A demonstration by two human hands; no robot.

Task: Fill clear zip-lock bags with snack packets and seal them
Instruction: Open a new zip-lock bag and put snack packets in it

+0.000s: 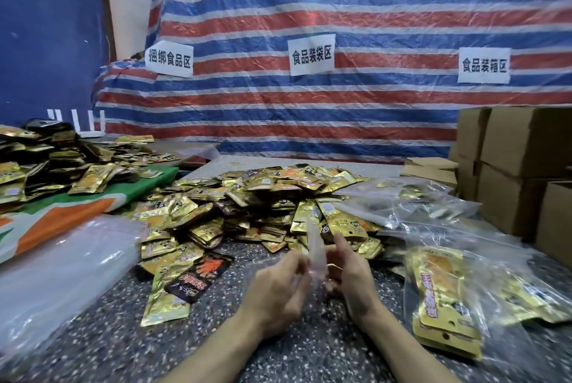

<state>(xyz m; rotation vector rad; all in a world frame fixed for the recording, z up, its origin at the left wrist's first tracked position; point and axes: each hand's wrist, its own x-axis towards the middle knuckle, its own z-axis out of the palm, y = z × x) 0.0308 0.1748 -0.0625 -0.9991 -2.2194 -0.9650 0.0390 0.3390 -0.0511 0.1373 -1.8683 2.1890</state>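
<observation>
An empty clear zip-lock bag [316, 251] stands edge-on between my hands over the speckled table [117, 348]. My left hand [280, 282] pinches its near side, and my right hand [348, 268] grips the other side with the thumb raised. Just beyond the hands lies a big heap of gold snack packets [247, 209]. A black and red packet [199, 277] lies at the heap's near edge. To the right lies a filled clear bag [448, 299] of gold packets.
A stack of empty clear bags [58, 271] lies at the left. More filled bags [411, 203] lie at the right, before cardboard boxes [520, 172]. Another pile of packets [46, 166] sits on a green and orange sheet at far left. A striped tarp with paper signs hangs behind.
</observation>
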